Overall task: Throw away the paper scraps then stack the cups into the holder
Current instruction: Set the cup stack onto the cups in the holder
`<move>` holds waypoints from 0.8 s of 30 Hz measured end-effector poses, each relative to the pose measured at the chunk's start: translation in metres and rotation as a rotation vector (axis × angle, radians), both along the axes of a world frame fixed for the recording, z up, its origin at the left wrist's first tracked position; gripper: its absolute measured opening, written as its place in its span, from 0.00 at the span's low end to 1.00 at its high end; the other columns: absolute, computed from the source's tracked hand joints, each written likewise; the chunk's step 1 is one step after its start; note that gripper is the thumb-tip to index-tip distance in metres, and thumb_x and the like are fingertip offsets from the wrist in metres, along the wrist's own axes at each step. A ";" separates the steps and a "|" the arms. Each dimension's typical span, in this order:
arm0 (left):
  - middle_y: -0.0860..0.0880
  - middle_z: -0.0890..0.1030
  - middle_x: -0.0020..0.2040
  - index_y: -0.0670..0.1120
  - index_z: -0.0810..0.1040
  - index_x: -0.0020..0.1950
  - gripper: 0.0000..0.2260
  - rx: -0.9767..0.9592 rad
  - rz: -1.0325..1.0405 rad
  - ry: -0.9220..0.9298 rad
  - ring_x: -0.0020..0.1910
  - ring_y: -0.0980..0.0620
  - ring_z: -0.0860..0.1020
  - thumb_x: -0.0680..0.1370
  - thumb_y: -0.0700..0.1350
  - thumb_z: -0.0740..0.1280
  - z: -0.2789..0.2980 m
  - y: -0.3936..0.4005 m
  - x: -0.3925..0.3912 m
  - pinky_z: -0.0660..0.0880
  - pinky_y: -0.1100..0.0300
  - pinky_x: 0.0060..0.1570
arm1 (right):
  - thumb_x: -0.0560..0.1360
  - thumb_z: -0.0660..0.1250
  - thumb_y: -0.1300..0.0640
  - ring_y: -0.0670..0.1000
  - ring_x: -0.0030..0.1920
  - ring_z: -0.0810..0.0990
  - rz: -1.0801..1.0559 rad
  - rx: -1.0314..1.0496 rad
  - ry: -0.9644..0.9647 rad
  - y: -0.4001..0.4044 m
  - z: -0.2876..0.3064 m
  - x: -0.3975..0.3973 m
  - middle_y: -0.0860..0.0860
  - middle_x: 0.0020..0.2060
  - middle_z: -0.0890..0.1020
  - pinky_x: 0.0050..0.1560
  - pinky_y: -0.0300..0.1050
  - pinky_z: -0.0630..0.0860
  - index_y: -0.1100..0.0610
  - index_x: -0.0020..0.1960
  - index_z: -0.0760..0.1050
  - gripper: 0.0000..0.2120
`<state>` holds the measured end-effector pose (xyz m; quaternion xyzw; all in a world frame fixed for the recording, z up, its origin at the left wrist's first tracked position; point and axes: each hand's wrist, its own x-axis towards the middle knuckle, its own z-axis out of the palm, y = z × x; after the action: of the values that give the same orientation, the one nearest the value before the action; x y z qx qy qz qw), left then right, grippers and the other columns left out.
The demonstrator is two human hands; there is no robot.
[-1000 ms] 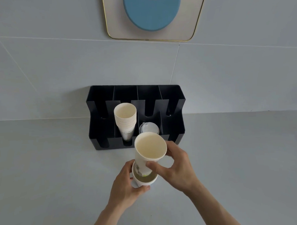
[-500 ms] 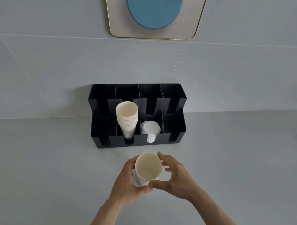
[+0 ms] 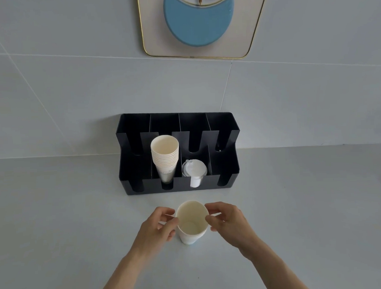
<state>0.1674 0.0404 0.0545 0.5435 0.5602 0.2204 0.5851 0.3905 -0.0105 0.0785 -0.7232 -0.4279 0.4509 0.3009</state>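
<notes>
Two nested white paper cups [image 3: 192,226] stand upright on the grey counter just in front of the black holder [image 3: 226,166]. My left hand [image 3: 159,227] touches the top cup's rim from the left with thumb and fingertips. My right hand [image 3: 229,222] does the same from the right. The holder has several compartments; the second from the left carries a leaning stack of paper cups [image 3: 165,155]. White plastic lids [image 3: 195,169] sit in the third. I see no paper scraps.
The holder stands against a grey tiled wall [image 3: 74,94]. A gold-framed panel with a blue disc [image 3: 199,23] hangs above it. The grey counter [image 3: 57,226] stretches to both sides of my arms.
My right hand has pushed the lifted cup down into the one my left hand held on the counter. Both hands have since slid up to the rim. The view has tilted slightly.
</notes>
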 end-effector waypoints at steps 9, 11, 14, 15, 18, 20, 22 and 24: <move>0.42 0.84 0.52 0.44 0.81 0.55 0.08 -0.080 0.104 -0.071 0.43 0.45 0.87 0.77 0.44 0.73 0.007 0.000 0.004 0.85 0.48 0.49 | 0.76 0.70 0.60 0.49 0.39 0.85 -0.078 -0.065 0.135 -0.001 0.005 0.000 0.49 0.46 0.88 0.43 0.36 0.81 0.50 0.52 0.87 0.09; 0.42 0.84 0.52 0.43 0.81 0.55 0.08 -0.086 0.109 -0.071 0.43 0.46 0.87 0.78 0.43 0.73 0.011 0.000 0.005 0.85 0.49 0.49 | 0.76 0.71 0.61 0.49 0.40 0.85 -0.084 -0.075 0.151 -0.001 0.006 -0.001 0.51 0.45 0.88 0.43 0.37 0.82 0.51 0.51 0.87 0.09; 0.41 0.85 0.51 0.42 0.82 0.54 0.07 -0.087 0.114 -0.069 0.41 0.46 0.86 0.77 0.42 0.73 0.016 0.001 0.006 0.85 0.49 0.49 | 0.76 0.71 0.62 0.53 0.43 0.87 -0.091 -0.071 0.147 0.000 0.010 -0.001 0.51 0.45 0.88 0.42 0.37 0.82 0.53 0.52 0.87 0.09; 0.41 0.85 0.51 0.42 0.82 0.53 0.07 -0.083 0.117 -0.073 0.41 0.46 0.86 0.77 0.41 0.73 0.019 0.002 0.006 0.85 0.48 0.49 | 0.76 0.71 0.62 0.55 0.45 0.87 -0.097 -0.065 0.148 0.001 0.012 -0.002 0.51 0.45 0.88 0.43 0.38 0.83 0.53 0.52 0.86 0.09; 0.41 0.85 0.50 0.42 0.81 0.54 0.08 -0.062 0.129 -0.100 0.41 0.46 0.86 0.77 0.42 0.74 0.030 0.008 0.006 0.85 0.48 0.49 | 0.76 0.71 0.62 0.57 0.48 0.87 -0.091 -0.032 0.148 0.008 0.023 -0.001 0.52 0.45 0.88 0.49 0.44 0.85 0.52 0.51 0.87 0.09; 0.41 0.85 0.51 0.42 0.81 0.54 0.08 -0.044 0.141 -0.126 0.41 0.46 0.87 0.77 0.43 0.74 0.041 0.015 0.006 0.85 0.50 0.48 | 0.76 0.70 0.62 0.57 0.48 0.87 -0.075 0.006 0.145 0.014 0.035 -0.001 0.52 0.44 0.89 0.51 0.46 0.85 0.51 0.50 0.87 0.09; 0.42 0.86 0.50 0.43 0.82 0.54 0.08 -0.019 0.151 -0.160 0.42 0.46 0.87 0.77 0.43 0.74 0.056 0.023 0.007 0.85 0.51 0.48 | 0.76 0.70 0.61 0.57 0.48 0.87 -0.055 0.048 0.142 0.023 0.052 0.000 0.52 0.44 0.89 0.50 0.45 0.85 0.51 0.50 0.88 0.09; 0.43 0.87 0.49 0.43 0.83 0.54 0.07 0.014 0.156 -0.192 0.42 0.47 0.87 0.77 0.44 0.74 0.073 0.031 0.007 0.85 0.52 0.48 | 0.77 0.70 0.61 0.57 0.49 0.87 -0.033 0.088 0.142 0.032 0.072 0.002 0.53 0.44 0.89 0.51 0.45 0.85 0.52 0.50 0.88 0.09</move>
<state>0.1748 0.0715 0.1274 0.4786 0.5406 0.3201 0.6134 0.3923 0.0216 0.1502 -0.6824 -0.4131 0.4767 0.3694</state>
